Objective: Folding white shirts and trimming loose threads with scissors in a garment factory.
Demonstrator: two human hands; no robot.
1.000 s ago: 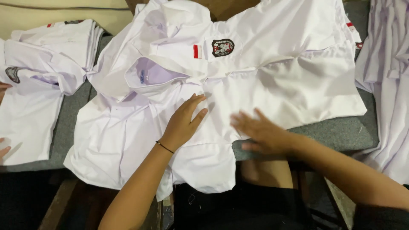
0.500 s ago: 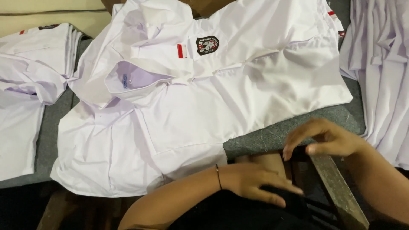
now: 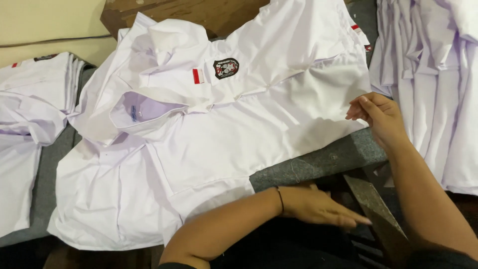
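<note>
While the white shirt (image 3: 209, 149) lies spread on the grey bench (image 3: 318, 162), right hand (image 3: 378, 117) pinches its side edge, left hand (image 3: 318, 205) flat, open, empty below the bench edge; soft, light, floppy, so probably grip seams.

Left hand (image 3: 318, 205) low and flat, palm down, fingers together and stretched out rightward, thin dark band at the wrist. Right hand (image 3: 377, 117) higher, fingers curled inward, tips pinched leftward, forearm angled down-right.

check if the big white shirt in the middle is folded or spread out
Spread out: the white badged shirt lies flat across the grey table, collar open, hem overhanging the edge.
</note>
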